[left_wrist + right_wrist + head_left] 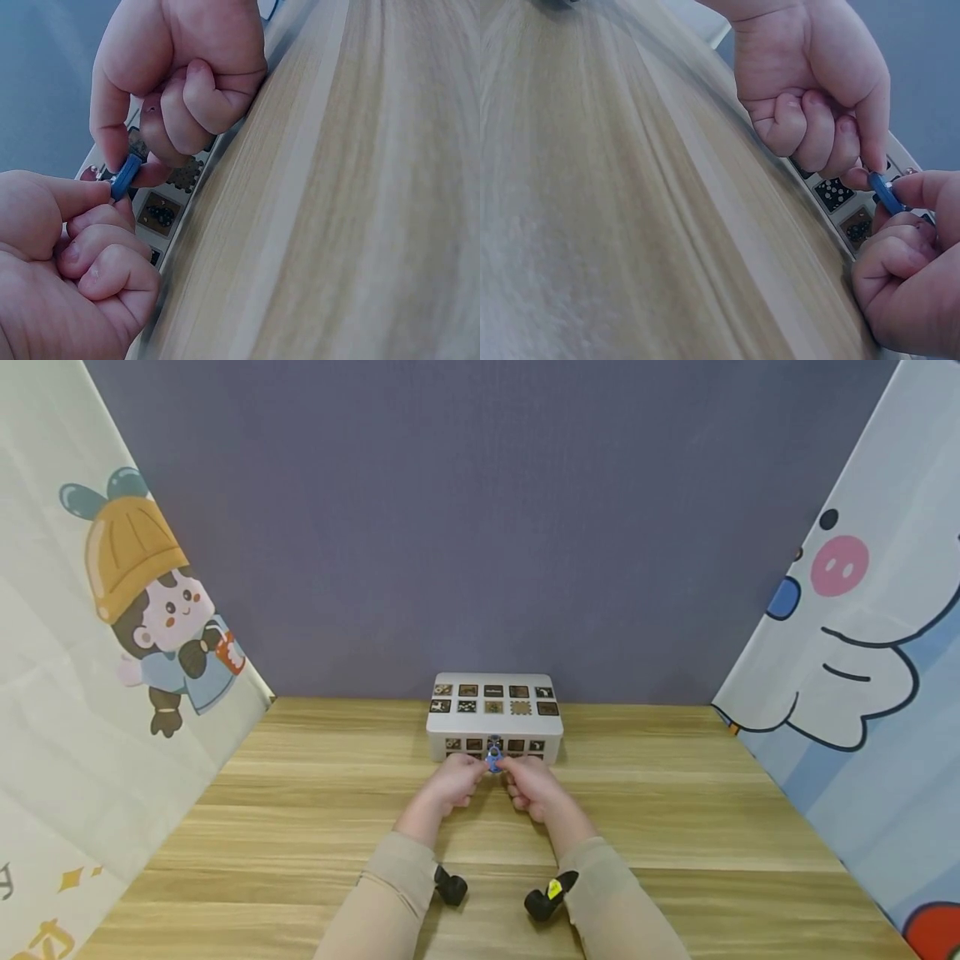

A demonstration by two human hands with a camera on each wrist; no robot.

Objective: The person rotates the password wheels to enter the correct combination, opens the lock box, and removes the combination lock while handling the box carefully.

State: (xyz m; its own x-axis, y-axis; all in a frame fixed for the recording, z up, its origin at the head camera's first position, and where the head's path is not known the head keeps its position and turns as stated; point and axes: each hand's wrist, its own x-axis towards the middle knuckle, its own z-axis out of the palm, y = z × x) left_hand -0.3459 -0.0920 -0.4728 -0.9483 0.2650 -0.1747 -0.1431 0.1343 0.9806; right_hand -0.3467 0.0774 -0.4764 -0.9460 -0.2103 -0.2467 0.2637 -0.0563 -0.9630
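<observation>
A white box with rows of small printed pictures rests on the wooden table by the back wall. At the middle of its front is a small blue padlock with a silvery upper part. My left hand pinches one side of it between thumb and forefinger, while my right hand does likewise from the other side. In the left wrist view the padlock appears edge-on between both sets of fingertips, the other fingers curled in. The right wrist view shows the padlock held the same way; the fingers partly cover it.
A wood-grain table spreads around the box. Behind stands a plain grey-purple wall. Cartoon-printed curtains flank both sides, a light one at left and a blue-and-white one at right. Small black cameras sit at both wrists.
</observation>
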